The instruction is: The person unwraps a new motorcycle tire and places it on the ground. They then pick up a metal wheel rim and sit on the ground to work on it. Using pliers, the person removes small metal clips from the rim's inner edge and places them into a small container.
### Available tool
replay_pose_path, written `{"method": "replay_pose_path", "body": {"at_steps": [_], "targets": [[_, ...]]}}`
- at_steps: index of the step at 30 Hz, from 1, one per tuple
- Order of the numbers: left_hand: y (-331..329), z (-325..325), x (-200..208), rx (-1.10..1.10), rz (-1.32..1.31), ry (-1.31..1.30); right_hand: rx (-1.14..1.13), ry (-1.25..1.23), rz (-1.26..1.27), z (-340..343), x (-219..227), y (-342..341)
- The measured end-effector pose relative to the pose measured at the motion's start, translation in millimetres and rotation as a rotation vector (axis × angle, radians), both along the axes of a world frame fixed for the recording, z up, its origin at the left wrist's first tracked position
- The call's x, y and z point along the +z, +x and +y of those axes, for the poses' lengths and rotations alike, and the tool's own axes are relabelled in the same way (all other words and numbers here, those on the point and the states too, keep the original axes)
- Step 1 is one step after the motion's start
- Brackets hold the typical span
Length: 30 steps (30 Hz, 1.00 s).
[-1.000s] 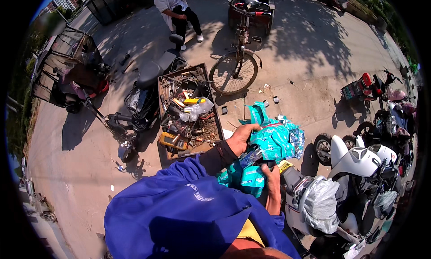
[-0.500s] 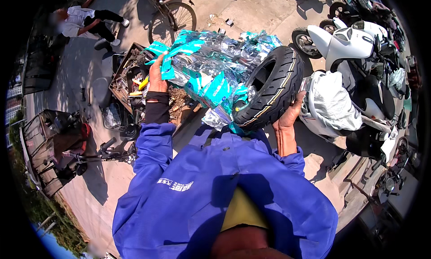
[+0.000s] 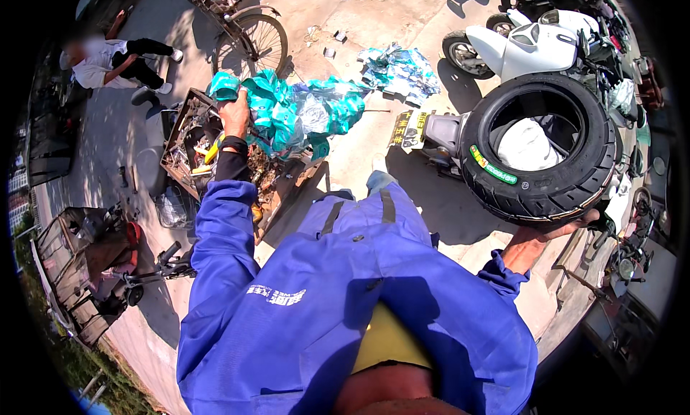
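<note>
Bunched teal and clear plastic wrapping [image 3: 316,117] hangs from my left hand [image 3: 234,115], whose fingers are closed on its left end. Over at the right, my right hand [image 3: 543,237] supports a black tire [image 3: 535,188] from its lower edge. The fingers of that hand are partly hidden under the tread. The tire is tilted, with its hole facing up and a green and yellow label on the sidewall. A separate heap of clear and teal plastic [image 3: 399,74] lies on the ground beyond.
A wooden box of tools [image 3: 188,138] stands by my left forearm. A bicycle [image 3: 262,45] is at the far left, near a seated person [image 3: 108,63]. White scooters [image 3: 521,52] stand at the right, one partly behind the tire. A cart [image 3: 93,253] is at left.
The tire has come out of the wrapping and moved right with my right hand. The wrapping has collapsed and stays in my left hand, shifted slightly left. A loose plastic heap shows on the ground.
</note>
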<state>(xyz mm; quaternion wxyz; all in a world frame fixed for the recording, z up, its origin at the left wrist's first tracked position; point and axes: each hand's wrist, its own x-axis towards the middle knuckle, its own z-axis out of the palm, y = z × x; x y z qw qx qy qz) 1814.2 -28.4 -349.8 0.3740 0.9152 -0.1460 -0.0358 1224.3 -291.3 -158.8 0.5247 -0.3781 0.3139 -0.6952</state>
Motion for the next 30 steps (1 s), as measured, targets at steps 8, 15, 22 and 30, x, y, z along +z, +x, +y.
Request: {"method": "replay_pose_path", "body": {"at_steps": [8, 15, 22, 30], "targets": [[-107.1, -173.3, 1.7, -0.765, 0.044, 0.255, 0.244, -0.154, -0.08, 17.3, -40.8, -36.4], [-155.4, -312.0, 38.4, -1.079, -0.029, -0.17, 0.582, 0.034, -0.514, 11.5, -67.6, -52.9], [-184.5, -359.6, 70.4, -1.053, -0.37, 0.175, 0.818, -0.089, -0.611, -6.0, -59.7, -43.7], [-314.5, -286.8, 122.1, -1.64, -0.14, -0.065, 0.752, -0.135, -0.632, -19.6, -69.3, -16.0]]}}
